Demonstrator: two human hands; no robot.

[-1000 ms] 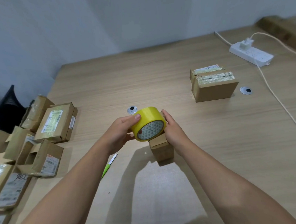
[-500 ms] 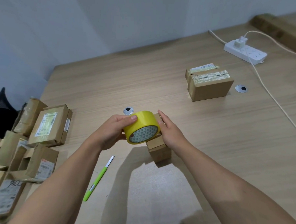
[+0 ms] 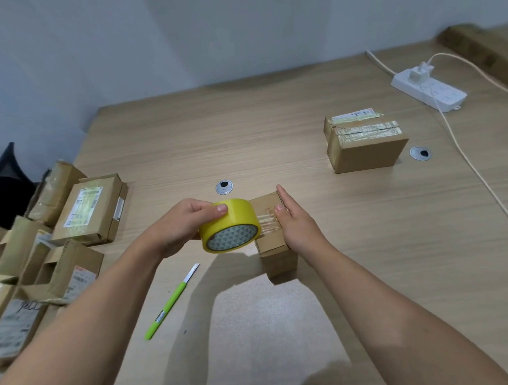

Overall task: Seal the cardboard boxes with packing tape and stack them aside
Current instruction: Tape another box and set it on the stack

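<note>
A small cardboard box (image 3: 275,251) stands on the wooden table (image 3: 273,138) in front of me. My left hand (image 3: 181,225) grips a yellow roll of packing tape (image 3: 229,224) just left of the box's top. A short clear strip of tape runs from the roll onto the box top. My right hand (image 3: 297,222) lies along the right side of the box with straight fingers, its thumb pressing the tape end down on the top. A larger taped box (image 3: 365,145) sits further back on the right.
Several cardboard boxes (image 3: 92,212), some with open flaps, are piled at the table's left edge. A green utility knife (image 3: 170,304) lies left of the small box. A white power strip (image 3: 430,90) with a cord (image 3: 481,177) occupies the far right. Two round cable grommets (image 3: 224,187) are set in the tabletop.
My left hand has pulled the roll to the left off the box, drawing out a strip of tape. My right thumb now holds the tape end on the box top.
</note>
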